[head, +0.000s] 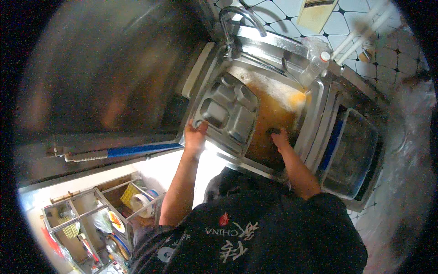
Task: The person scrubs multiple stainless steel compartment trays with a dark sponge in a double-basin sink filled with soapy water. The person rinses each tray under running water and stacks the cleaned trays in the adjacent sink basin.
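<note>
My left hand (pixel 196 136) grips the near left corner of a stainless steel compartment tray (pixel 224 127). The tray lies tilted over the left side of a metal sink (pixel 313 118), its hollows facing up. Brownish water (pixel 270 113) with white foam (pixel 270 82) fills the basin to the right of the tray. Over that water, apart from the tray, my right hand (pixel 281 139) holds a small dark scrubber (pixel 272 131); its exact kind is unclear. An orange item (pixel 297 98), perhaps a sponge or cloth, shows at the foam's far right.
A curved faucet (pixel 244 12) rises behind the sink. Thin rods (pixel 263 63) and a clear plastic bottle (pixel 314 68) sit along its back ledge. To the right stands a clear plastic bin (pixel 352 154). A blue-and-white handle (pixel 137 150) lies left; a loaded shelf (pixel 89 219) stands lower left.
</note>
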Demonstrator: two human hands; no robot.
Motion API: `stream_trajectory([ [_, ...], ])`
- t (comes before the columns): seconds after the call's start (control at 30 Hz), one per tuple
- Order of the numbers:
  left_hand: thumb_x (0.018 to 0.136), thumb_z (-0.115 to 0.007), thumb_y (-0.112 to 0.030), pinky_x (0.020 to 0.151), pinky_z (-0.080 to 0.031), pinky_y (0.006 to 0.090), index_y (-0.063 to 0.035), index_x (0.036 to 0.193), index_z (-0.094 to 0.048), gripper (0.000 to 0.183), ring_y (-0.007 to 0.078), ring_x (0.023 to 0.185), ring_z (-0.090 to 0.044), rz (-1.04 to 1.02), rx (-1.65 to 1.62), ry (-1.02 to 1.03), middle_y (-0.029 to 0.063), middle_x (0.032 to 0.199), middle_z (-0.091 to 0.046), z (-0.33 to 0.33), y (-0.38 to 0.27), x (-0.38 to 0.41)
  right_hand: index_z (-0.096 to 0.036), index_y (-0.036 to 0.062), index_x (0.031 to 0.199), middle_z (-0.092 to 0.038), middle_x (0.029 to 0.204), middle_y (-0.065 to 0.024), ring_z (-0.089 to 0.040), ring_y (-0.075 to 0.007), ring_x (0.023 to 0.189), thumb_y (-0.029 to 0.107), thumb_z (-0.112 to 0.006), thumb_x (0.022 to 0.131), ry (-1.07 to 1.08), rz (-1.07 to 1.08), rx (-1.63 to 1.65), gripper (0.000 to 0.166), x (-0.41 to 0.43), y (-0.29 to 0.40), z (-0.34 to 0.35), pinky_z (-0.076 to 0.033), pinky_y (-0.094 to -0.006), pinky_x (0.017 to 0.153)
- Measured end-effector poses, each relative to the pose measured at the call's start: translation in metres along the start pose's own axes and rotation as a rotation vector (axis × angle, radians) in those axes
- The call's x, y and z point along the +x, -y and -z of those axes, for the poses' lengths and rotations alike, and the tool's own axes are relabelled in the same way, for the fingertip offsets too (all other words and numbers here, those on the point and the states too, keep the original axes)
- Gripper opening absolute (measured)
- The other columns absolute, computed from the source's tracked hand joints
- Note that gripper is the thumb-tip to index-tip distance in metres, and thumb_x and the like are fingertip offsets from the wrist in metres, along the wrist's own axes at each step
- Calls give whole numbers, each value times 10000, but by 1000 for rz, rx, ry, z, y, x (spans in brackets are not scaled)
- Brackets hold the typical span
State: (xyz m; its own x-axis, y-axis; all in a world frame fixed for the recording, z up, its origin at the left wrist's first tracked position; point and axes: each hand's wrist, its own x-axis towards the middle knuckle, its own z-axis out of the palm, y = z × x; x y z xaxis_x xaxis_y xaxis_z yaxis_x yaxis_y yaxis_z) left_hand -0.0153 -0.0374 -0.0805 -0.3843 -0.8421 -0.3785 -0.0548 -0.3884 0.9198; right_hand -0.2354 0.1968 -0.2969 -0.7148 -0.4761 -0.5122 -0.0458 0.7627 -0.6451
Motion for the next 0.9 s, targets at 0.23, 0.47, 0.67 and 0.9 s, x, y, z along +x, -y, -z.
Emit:
stream_trajectory([
  [0.23,839,-560,6,710,-441,241,-4,1106,-549,268,123,789,-551,99,61,107,48,940,-619,-44,-8,-23,-573,2,1117,-632,983,-103,-587,-186,904,169,-696,808,-199,584,541,373,-84,145,34,-470,-303,803],
  [0.47,865,-517,-20,674,-485,272,1,1101,-546,239,144,799,-597,15,214,301,88,952,-628,-81,-44,-46,-516,49,1224,-337,1440,-184,-389,-419,1248,202,-608,855,-227,1001,-100,410,-92,203,30,-288,-593,978],
  [0.67,870,-550,-49,589,-468,256,22,1079,-534,221,116,666,-571,-43,302,354,60,822,-618,-74,-43,-59,-457,42,1286,-419,1373,-203,-389,-409,1265,303,-487,929,-351,739,137,444,-5,223,24,-322,-478,1026],
  [0.9,860,-560,-64,618,-465,252,21,1064,-550,222,125,698,-575,-100,348,350,57,808,-618,-51,-30,-63,-504,-10,1249,-505,1271,-240,-476,-389,1176,233,-532,870,-332,456,233,452,27,199,43,-365,-431,1024],
])
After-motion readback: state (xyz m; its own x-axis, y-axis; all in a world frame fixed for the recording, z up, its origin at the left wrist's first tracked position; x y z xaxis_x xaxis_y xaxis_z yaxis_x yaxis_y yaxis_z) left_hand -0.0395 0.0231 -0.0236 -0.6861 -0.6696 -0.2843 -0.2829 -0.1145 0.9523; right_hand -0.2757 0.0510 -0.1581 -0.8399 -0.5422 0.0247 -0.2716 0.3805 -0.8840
